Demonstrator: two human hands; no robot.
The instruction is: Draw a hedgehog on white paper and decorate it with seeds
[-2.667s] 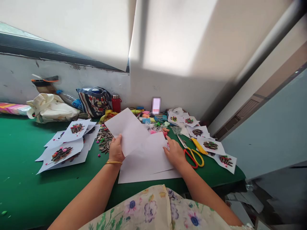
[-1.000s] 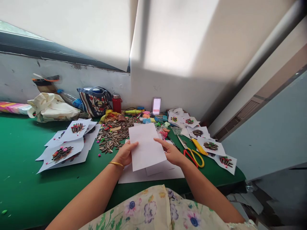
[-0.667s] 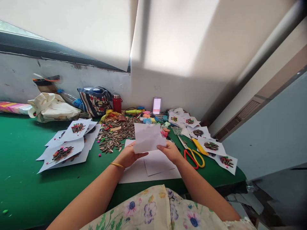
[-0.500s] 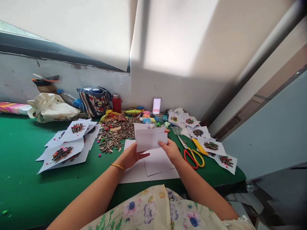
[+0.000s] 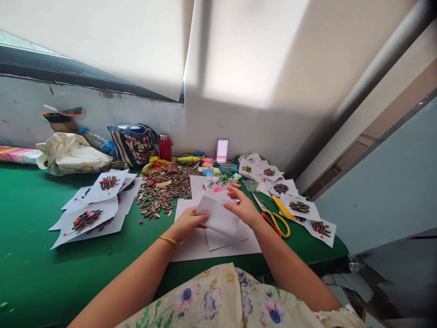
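Observation:
My left hand [image 5: 187,224] pinches the left edge of a small blank white sheet of paper [image 5: 218,215], thumb on top. Over that sheet's upper right side, my right hand [image 5: 244,207] has its fingers apart and bent, apparently holding nothing. Below the held sheet lie another small white sheet [image 5: 223,240] and a larger white sheet [image 5: 191,250]. Just beyond my hands is a white paper [image 5: 198,184] with a pink clay lump [image 5: 216,188] and small dark bits on it. A heap of striped sunflower seeds [image 5: 164,193] spreads to the left of it.
Papers bearing seed-and-clay figures [image 5: 87,219] pile up at left, and more such papers [image 5: 299,207] lie at right. Red-and-yellow scissors [image 5: 273,218] rest beside my right forearm. Along the wall stand bags [image 5: 73,155], a red bottle [image 5: 165,148] and a phone [image 5: 222,150].
The small sheet has come down and tilted, showing the pink clay behind it. My right hand has let go of its right edge and opened; my left hand still holds it.

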